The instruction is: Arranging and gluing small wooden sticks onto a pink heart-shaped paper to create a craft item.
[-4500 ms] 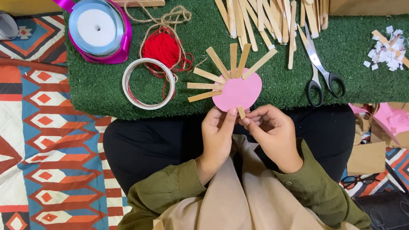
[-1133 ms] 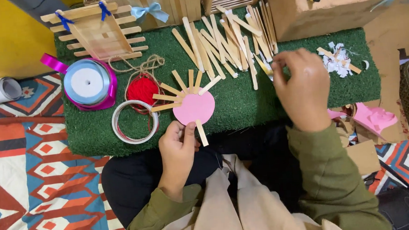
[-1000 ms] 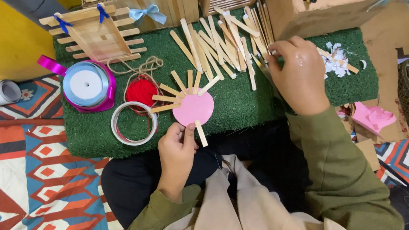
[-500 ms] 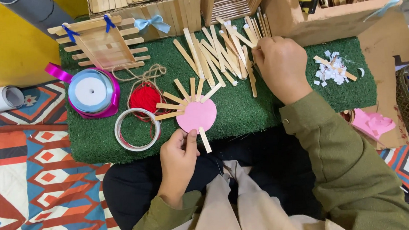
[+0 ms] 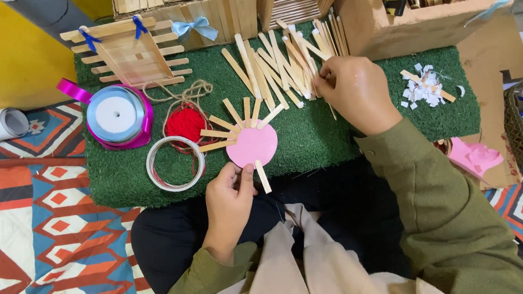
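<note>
One green turf mat (image 5: 309, 138) carries the work. On it lie one loose heap of wooden craft sticks (image 5: 275, 69), one ribbon spool (image 5: 117, 116), one tape ring (image 5: 174, 163) and one red yarn ball (image 5: 185, 122). The left hand (image 5: 229, 205) pinches the lower edge of one pink paper disc (image 5: 252, 145) bearing seven glued sticks, over the mat's near edge. The right hand (image 5: 354, 91) has its fingers closed on one stick in the heap.
</note>
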